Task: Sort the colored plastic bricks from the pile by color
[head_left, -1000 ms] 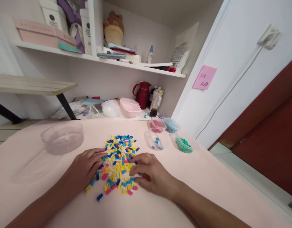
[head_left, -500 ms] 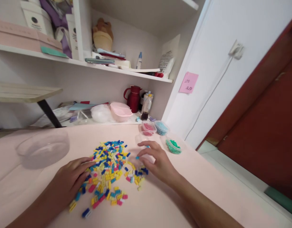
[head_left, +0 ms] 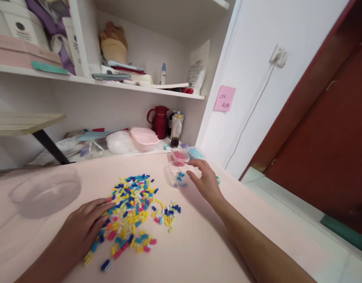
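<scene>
A loose pile of small toy bricks (head_left: 130,200) in yellow, navy, teal, pink and white spreads over the table. Along its left side rests my left hand (head_left: 83,224), fingers stretched out and touching the bricks at the edge. My right hand (head_left: 208,184) hovers just right of a small clear tub (head_left: 170,177), its thumb and fingers apart with nothing visible between them. Several teal bricks (head_left: 180,177) lie in that tub. Behind it is a tub of pink bricks (head_left: 179,155), and beside that a tub of light blue ones (head_left: 195,153). My right hand mostly hides some green bricks (head_left: 218,180).
A large clear round bowl (head_left: 45,192) stands at the left of the pink tabletop (head_left: 181,259). At the back are a pink basin (head_left: 144,138), a red jug (head_left: 159,122) and a bottle of dark liquid (head_left: 175,133), under a shelf (head_left: 157,89). A wooden stand (head_left: 24,124) juts in from the left.
My right hand has moved right and away, off the clear tub, uncovering the teal bricks in it and covering the green ones. My left hand stays by the pile. The view has shifted slightly.
</scene>
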Available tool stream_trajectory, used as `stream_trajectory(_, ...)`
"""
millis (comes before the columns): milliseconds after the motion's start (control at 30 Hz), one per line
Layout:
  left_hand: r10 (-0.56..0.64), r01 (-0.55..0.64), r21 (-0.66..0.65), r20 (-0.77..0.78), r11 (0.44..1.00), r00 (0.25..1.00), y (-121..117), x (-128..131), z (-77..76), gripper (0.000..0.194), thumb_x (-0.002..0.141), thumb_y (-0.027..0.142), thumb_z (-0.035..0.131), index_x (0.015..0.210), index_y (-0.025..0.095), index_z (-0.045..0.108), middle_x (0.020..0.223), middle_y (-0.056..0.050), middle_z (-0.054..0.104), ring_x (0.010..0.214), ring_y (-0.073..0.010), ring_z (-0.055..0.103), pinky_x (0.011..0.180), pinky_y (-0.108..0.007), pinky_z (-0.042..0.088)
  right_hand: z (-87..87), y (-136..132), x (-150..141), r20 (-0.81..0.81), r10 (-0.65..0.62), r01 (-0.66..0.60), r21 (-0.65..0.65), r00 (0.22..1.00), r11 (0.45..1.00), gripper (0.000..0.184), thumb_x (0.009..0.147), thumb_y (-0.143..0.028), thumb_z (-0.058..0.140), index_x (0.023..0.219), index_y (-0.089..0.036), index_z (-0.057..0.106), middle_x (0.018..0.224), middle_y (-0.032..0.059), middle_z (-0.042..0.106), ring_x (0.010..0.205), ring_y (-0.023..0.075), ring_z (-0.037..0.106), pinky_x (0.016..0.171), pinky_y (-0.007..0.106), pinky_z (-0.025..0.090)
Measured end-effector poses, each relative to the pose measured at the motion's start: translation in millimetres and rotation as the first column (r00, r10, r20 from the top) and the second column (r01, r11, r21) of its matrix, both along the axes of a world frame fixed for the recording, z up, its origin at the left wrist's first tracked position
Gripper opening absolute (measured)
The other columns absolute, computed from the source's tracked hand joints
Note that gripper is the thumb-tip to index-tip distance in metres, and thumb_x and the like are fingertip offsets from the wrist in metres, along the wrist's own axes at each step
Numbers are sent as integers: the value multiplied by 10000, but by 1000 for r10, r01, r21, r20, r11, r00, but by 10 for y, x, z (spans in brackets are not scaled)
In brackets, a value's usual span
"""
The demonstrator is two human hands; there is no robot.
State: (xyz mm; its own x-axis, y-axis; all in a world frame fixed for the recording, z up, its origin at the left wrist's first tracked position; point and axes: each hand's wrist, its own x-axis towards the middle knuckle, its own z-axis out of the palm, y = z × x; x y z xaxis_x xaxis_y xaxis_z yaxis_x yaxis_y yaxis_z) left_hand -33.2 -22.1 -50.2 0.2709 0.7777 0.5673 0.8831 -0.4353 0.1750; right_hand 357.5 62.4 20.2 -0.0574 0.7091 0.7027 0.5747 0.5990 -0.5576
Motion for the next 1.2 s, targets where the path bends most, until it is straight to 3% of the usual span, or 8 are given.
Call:
stream_trajectory(167, 16, -18, -73, -18, 997, 1000, -78, 90, 156, 350, 920, 413, 432, 1149, 338, 686, 1195, -18, 702, 1073, -214, 651, 901, -354, 529, 27, -220, -188, 79, 212, -208, -47, 974, 977, 159, 915, -267, 547, 977, -246, 692, 968, 60, 688, 966, 238, 600, 864, 407, 462)
stream_trajectory(267, 35, -37, -126, -21, 991, 999, -121, 155, 236, 349, 913, 373, 436, 1141, 310, 693, 1199, -39, 700, 1086, -227, 646, 902, -385, 530, 78, -474, -385, 238, 518, -505, -115, 822, 855, 233, 931, -186, 503, 1026, -262, 702, 952, 49, 692, 929, 203, 606, 878, 375, 455)
stream_trajectory(333, 42, -45, -149, -23, 988, 999, -139, 184, 272, 348, 908, 337, 438, 1138, 293, 696, 1201, -51, 699, 1090, -232, 643, 905, -401, 528, 81, -635, -512, 350, 626, -617, -151, 697, 772, 309, 933, -149, 483, 1114, -291, 689, 1018, 50, 674, 964, 188, 596, 894, 357, 440)
stream_trajectory(400, 44, -46, -159, -21, 986, 999, -151, 203, 295, 350, 905, 304, 437, 1147, 285, 690, 1205, -54, 696, 1093, -230, 640, 911, -406, 524, 46, -753, -613, 447, 650, -646, -186, 615, 740, 364, 920, -140, 499, 1196, -319, 655, 1087, 56, 644, 994, 189, 580, 906, 359, 424)
stream_trajectory(567, 40, -42, -164, -16, 986, 999, -173, 233, 320, 345, 906, 280, 442, 1154, 281, 682, 1209, -51, 694, 1098, -225, 636, 917, -408, 518, -90, -842, -728, 598, 606, -609, -234, 524, 758, 395, 917, -125, 487, 1177, -366, 660, 1121, 51, 616, 974, 203, 554, 871, 387, 404)
stream_trajectory(900, 41, -38, -113, 20, 993, 999, -105, 139, 127, 346, 922, 357, 438, 1170, 317, 676, 1229, -38, 679, 1108, -227, 624, 928, -396, 501, -141, -599, -599, 477, 579, -553, -213, 661, 806, 282, 866, -90, 555, 1024, -273, 701, 1072, 57, 654, 997, 196, 596, 915, 376, 423)
stream_trajectory(1100, 7, -6, -73, 25, 997, 1000, -65, 75, 62, 332, 917, 387, 450, 1155, 343, 678, 1223, -16, 683, 1102, -225, 632, 921, -377, 504, -149, -505, -523, 366, 518, -462, -234, 773, 855, 210, 916, -169, 564, 1058, -264, 684, 1006, 36, 705, 940, 182, 618, 896, 351, 437)
stream_trajectory(1200, 11, -9, -72, 30, 997, 999, -68, 76, 73, 337, 916, 394, 444, 1149, 344, 682, 1226, -16, 685, 1100, -224, 635, 919, -375, 507, -128, -523, -532, 373, 518, -455, -248, 770, 855, 126, 913, -277, 610, 997, -241, 697, 954, 44, 713, 900, 191, 624, 867, 350, 442)
